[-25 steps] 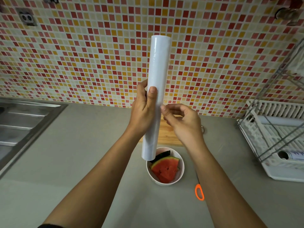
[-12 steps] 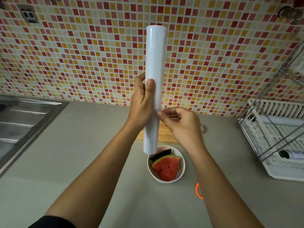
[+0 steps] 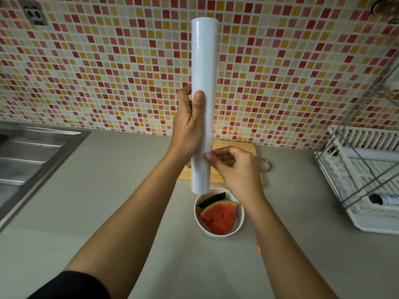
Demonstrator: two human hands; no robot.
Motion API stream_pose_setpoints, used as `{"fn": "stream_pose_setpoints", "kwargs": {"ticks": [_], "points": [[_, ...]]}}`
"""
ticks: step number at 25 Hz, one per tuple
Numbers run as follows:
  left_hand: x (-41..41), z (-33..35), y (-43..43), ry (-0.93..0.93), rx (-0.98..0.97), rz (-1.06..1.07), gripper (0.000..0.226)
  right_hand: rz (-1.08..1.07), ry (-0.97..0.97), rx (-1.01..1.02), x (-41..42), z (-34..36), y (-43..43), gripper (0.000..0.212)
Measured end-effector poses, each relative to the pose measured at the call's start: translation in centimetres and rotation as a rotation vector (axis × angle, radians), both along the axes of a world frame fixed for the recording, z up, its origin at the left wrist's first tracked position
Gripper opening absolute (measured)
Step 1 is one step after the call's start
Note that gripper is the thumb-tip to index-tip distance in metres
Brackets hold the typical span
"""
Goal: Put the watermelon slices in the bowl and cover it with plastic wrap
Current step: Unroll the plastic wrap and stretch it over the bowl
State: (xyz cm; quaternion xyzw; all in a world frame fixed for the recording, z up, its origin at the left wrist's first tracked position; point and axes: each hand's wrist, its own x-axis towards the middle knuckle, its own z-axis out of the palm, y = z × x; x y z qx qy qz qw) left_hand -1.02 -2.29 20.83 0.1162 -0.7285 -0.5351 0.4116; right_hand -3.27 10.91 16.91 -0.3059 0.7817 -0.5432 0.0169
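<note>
A long white roll of plastic wrap [image 3: 204, 61] stands upright in the air above the counter. My left hand [image 3: 190, 121] grips it around the middle. My right hand [image 3: 235, 167] pinches at the roll's lower right side, where a thin clear edge of film shows along the roll. Below the roll's bottom end sits a small white bowl [image 3: 197, 214] holding red watermelon slices [image 3: 219, 216] with dark green rind.
A wooden cutting board [image 3: 241, 147] lies behind the bowl against the mosaic tile wall. A steel sink [image 3: 32, 156] is at the left. A white dish rack [image 3: 367, 175] stands at the right. An orange scissor handle [image 3: 258, 248] peeks out beside my right forearm.
The roll has risen slightly and turned in my left hand. My right hand has moved down the roll and its fingertips now touch the lower edge. The scissors are now mostly hidden.
</note>
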Motion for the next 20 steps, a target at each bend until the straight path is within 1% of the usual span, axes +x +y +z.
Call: {"fn": "stream_pose_setpoints", "kwargs": {"ticks": [2,4,7,8,11,13,14,18,20], "points": [[0.0,0.1,-0.2,-0.006,-0.014,0.001,0.041,-0.004,0.056,0.030,-0.8,0.0,0.2,0.013],[-0.2,0.1,-0.5,-0.005,0.001,-0.002,0.040,-0.010,0.082,0.070,-1.7,-0.1,0.6,0.016],[-0.5,0.0,-0.6,0.003,0.026,0.008,0.039,0.016,-0.031,0.029,-1.3,-0.5,0.7,0.030],[-0.7,0.0,-0.5,0.009,0.031,0.014,0.039,0.025,-0.042,0.026,-0.9,-0.7,0.5,0.031],[-0.9,0.1,-0.5,0.018,0.010,0.042,0.040,0.053,0.027,0.054,-0.7,-1.0,0.1,0.018],[-0.8,0.5,-1.2,0.005,0.003,0.062,0.039,0.069,0.042,0.061,-1.5,-1.2,0.5,0.018],[-0.9,0.6,-1.6,0.005,0.013,0.075,0.037,0.069,0.020,0.052,-1.8,-1.4,0.7,0.017],[-1.0,0.5,-1.8,0.003,0.033,0.100,0.034,0.046,-0.189,-0.108,-1.1,-1.3,-0.1,0.017],[-1.1,0.2,-1.2,0.000,0.028,0.094,0.035,0.008,-0.211,-0.140,-0.6,-1.3,-1.0,0.012]]}}
